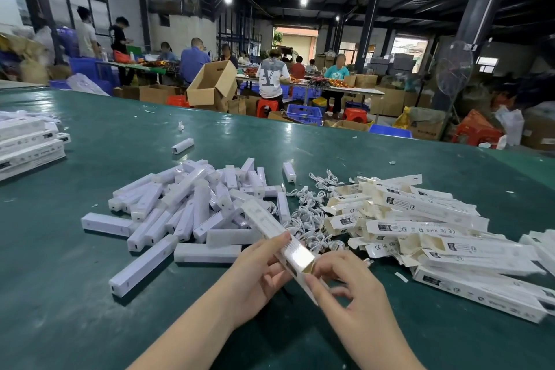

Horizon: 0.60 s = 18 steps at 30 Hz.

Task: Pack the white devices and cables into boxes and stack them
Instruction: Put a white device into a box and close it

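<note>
A green bench fills the foreground, with small white scraps scattered on it. Beyond its far edge, an open cardboard carton sits tilted on other brown cartons. Red plastic stools and blue crates stand on the floor nearby. Several people sit or stand at long work tables piled with orange and red goods. A pedestal fan stands at the right beside a dark steel pillar. Round ceiling lamps glow under the dark roof, and an open doorway shows daylight at the back.
</note>
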### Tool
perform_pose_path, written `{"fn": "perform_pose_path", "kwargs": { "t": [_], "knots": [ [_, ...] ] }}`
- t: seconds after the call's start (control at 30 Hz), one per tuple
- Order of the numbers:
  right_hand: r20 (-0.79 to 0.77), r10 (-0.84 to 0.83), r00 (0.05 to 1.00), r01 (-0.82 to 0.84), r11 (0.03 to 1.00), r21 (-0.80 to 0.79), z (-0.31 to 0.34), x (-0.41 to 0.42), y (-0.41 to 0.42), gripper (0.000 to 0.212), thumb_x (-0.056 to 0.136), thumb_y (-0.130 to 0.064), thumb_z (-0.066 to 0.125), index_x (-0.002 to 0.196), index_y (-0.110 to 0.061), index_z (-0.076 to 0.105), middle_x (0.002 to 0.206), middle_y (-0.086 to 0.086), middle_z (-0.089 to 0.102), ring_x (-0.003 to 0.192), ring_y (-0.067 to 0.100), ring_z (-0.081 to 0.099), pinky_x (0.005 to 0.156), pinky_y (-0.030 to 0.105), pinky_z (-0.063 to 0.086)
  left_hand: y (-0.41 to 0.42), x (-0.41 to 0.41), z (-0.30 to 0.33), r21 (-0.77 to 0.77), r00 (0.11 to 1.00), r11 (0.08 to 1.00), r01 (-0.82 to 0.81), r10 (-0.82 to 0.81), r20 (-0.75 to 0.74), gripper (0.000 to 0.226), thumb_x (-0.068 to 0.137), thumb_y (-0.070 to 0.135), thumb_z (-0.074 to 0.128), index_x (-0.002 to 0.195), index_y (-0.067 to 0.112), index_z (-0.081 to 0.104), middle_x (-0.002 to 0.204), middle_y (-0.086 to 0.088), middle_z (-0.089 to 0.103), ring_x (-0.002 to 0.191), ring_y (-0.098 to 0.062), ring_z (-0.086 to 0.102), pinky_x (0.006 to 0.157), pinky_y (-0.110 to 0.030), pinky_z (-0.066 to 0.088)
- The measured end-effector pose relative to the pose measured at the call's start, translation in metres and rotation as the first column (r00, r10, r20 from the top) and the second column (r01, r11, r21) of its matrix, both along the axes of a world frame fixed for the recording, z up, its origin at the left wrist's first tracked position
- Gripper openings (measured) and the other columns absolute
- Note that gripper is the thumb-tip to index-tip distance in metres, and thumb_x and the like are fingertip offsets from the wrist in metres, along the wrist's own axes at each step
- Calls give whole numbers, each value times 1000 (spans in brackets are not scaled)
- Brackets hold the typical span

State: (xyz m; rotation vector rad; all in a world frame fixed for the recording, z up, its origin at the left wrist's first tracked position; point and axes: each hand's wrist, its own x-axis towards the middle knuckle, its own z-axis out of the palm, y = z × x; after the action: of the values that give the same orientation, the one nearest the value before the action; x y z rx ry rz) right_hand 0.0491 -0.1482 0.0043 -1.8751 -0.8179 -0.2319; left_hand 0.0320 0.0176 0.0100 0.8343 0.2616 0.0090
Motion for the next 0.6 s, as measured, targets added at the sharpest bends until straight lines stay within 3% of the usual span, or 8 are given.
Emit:
{"fn": "perform_pose_path", "kwargs": {
  "t": [0.23,0.4,0.5,0.6],
  "knots": [
    [-71,-89,994,90,996,19,-1,3,-3,19,76,-18,82,67,-29,68,90,-15,58,72,10,62,52,14,46,-1,1,-1,-77,996,996,55,-49,71,54,76,21,68,124,2,54,114,-17,69,103,-26,69,68,-27,59],
    [-151,-47,987,50,999,13,-4,3,-1,21,83,-17,75,67,-28,70,83,-10,62,59,20,64,60,46,55,-3,1,2,-153,995,986,65,-52,84,54,79,15,63,128,-2,47,115,-21,68,102,-30,69,64,-28,59],
    [-236,27,971,-32,999,-19,-3,1,-2,18,90,-21,66,75,-32,66,70,1,66,53,19,67,61,44,57,-2,0,4,-189,993,979,73,-54,101,55,79,13,63,129,-3,45,115,-23,67,102,-32,69,59,-27,58],
    [-304,133,943,-141,990,-5,-2,-1,-3,15,95,-25,58,83,-34,62,67,11,66,51,25,65,54,35,54,0,-1,4,-179,991,980,84,-63,122,55,81,13,62,130,-3,44,117,-22,67,103,-31,68,63,-28,58]
  ]
}}
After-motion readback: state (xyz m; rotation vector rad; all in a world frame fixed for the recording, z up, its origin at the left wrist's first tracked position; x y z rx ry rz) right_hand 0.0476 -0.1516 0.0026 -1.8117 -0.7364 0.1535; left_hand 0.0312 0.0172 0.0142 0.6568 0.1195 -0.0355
